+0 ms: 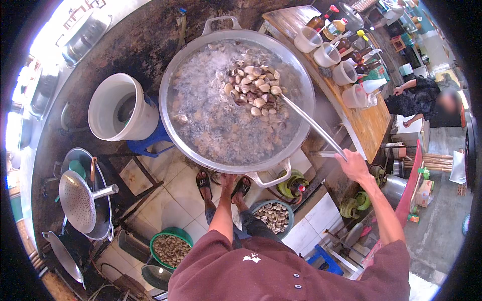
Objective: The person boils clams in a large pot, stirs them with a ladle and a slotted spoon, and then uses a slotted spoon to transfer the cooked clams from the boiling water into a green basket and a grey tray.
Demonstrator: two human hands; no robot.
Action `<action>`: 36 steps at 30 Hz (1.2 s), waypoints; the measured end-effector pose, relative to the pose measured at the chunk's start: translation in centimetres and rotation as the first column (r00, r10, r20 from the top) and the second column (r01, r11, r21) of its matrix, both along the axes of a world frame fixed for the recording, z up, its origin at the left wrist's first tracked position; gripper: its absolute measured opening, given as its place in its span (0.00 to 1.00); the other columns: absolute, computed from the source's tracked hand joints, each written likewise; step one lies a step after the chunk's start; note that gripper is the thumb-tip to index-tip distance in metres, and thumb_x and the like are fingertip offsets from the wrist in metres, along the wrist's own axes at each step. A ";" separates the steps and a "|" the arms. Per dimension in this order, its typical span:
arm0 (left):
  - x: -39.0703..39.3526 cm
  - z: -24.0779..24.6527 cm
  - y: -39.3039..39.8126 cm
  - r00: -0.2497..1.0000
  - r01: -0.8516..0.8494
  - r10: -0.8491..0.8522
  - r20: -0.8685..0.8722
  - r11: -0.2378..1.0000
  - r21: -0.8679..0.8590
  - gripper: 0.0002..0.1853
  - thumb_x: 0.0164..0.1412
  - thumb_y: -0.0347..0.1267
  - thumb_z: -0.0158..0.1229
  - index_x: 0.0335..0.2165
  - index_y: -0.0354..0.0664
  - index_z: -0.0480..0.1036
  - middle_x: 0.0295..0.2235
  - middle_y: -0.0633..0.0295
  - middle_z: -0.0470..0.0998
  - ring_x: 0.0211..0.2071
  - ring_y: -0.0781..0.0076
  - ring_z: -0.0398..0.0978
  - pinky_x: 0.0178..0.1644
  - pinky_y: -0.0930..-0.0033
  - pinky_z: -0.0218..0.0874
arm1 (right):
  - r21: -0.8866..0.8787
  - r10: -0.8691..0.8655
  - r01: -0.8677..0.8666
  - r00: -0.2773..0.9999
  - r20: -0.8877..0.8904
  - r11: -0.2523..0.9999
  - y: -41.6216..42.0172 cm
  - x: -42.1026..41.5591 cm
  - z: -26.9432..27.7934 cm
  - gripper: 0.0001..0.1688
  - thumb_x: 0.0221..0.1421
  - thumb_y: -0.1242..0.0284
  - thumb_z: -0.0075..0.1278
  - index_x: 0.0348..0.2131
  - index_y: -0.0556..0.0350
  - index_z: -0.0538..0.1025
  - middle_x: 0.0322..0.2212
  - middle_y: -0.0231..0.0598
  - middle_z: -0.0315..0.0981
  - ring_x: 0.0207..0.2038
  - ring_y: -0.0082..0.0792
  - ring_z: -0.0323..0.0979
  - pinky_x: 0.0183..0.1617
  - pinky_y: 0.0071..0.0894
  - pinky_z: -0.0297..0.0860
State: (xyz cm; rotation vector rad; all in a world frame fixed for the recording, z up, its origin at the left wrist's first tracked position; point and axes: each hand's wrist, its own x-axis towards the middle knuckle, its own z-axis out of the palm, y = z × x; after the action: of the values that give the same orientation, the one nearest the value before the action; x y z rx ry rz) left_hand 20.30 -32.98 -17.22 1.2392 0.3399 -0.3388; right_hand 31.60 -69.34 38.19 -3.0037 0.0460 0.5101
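Observation:
A wide aluminium pot with two loop handles holds cloudy, foaming liquid. Clams are heaped above its surface, right of the pot's middle. My right hand grips the end of a long metal handle that slants down from beyond the rim to the heap. Whatever head the utensil has is hidden by the clams. My left hand is down at the pot's near rim, between my feet as seen from above. Its fingers are mostly hidden, so whether it holds the rim does not show.
A white bucket stands on a blue stool. Left lies a perforated skimmer. Clams fill a green basket and a basin. A wooden table carries bottles and tubs. Gas cylinder below; person at right.

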 end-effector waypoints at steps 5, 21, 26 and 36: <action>1.2 1.6 -0.4 0.993 -0.065 0.064 -0.097 0.998 0.003 0.27 0.60 0.38 0.44 0.58 0.57 0.58 0.61 0.65 0.54 0.61 0.59 0.50 0.56 0.37 0.46 | -0.150 0.131 -0.120 0.989 0.066 0.981 0.4 -0.5 3.6 0.22 0.59 0.57 0.47 0.24 0.59 0.68 0.17 0.55 0.70 0.24 0.59 0.72 0.29 0.53 0.67; 1.8 1.0 -0.2 0.964 -0.139 0.124 -0.234 0.989 -0.050 0.21 0.64 0.38 0.43 0.54 0.53 0.63 0.58 0.63 0.60 0.57 0.59 0.59 0.52 0.44 0.57 | -0.448 0.107 -0.046 0.988 0.112 0.893 1.9 -1.7 15.2 0.16 0.57 0.61 0.50 0.30 0.57 0.70 0.23 0.51 0.74 0.28 0.55 0.73 0.30 0.52 0.67; 2.1 -0.1 0.5 0.941 -0.131 0.098 -0.324 0.988 -0.081 0.19 0.65 0.39 0.42 0.53 0.51 0.64 0.57 0.62 0.62 0.55 0.59 0.62 0.50 0.45 0.60 | -0.426 0.103 -0.035 0.985 0.137 0.904 3.9 1.4 16.6 0.15 0.58 0.65 0.48 0.41 0.55 0.74 0.28 0.55 0.76 0.34 0.57 0.74 0.37 0.50 0.70; 0.9 2.1 2.1 0.863 -0.287 0.261 -0.432 0.958 0.006 0.14 0.54 0.33 0.62 0.39 0.41 0.73 0.32 0.66 0.75 0.32 0.77 0.72 0.37 0.71 0.67 | -0.249 0.029 -0.107 0.954 -0.300 0.963 8.1 8.2 15.5 0.20 0.52 0.63 0.52 0.29 0.68 0.74 0.21 0.59 0.70 0.28 0.55 0.72 0.36 0.46 0.66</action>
State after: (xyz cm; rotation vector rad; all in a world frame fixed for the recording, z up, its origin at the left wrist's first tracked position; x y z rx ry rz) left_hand 21.17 -30.92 -15.10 1.0324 0.8744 -0.3713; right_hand 39.84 -61.24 53.67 -3.1607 0.0328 1.0336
